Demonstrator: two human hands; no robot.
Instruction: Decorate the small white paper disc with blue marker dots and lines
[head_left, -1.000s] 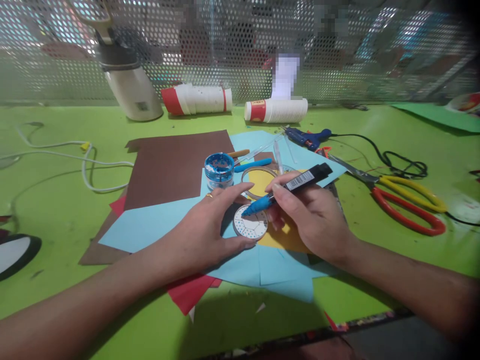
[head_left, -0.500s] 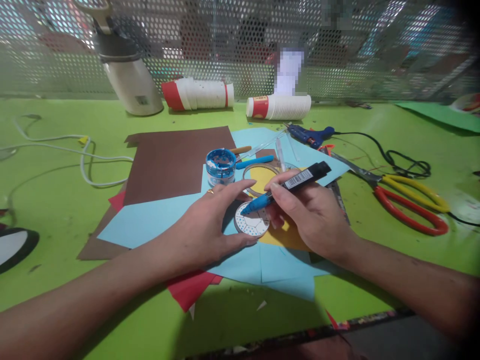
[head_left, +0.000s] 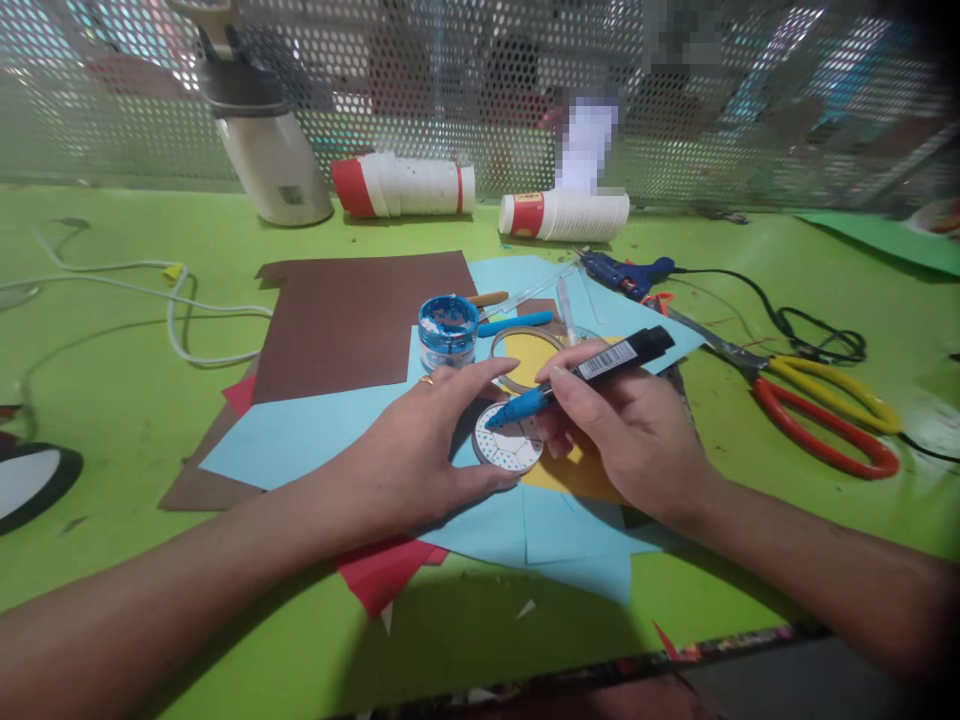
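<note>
My right hand (head_left: 637, 425) grips a black marker (head_left: 619, 358) with a blue, paint-coated front end. Its tip touches the upper left of a small white round disc (head_left: 514, 450), marked with dark lines and blue dots. Thumb and fingers of my left hand (head_left: 412, 450) steady the disc's left side and lower edge. Just beyond that hand stands a glass jar of blue paint (head_left: 448, 350). A clear ring (head_left: 501, 372) lies on yellow paper behind the disc.
Light blue paper (head_left: 300, 440) and brown paper (head_left: 345, 325) spread beneath. Scissors (head_left: 817, 445) and a blue glue gun (head_left: 630, 272) with its cord lie to the right. Stacked paper cups (head_left: 420, 190) and a white bottle (head_left: 274, 165) stand along the perforated screen (head_left: 480, 100).
The view has shifted slightly, so everything sits a little further right. Both hands keep their hold, and the marker tip remains on the disc's upper left.
</note>
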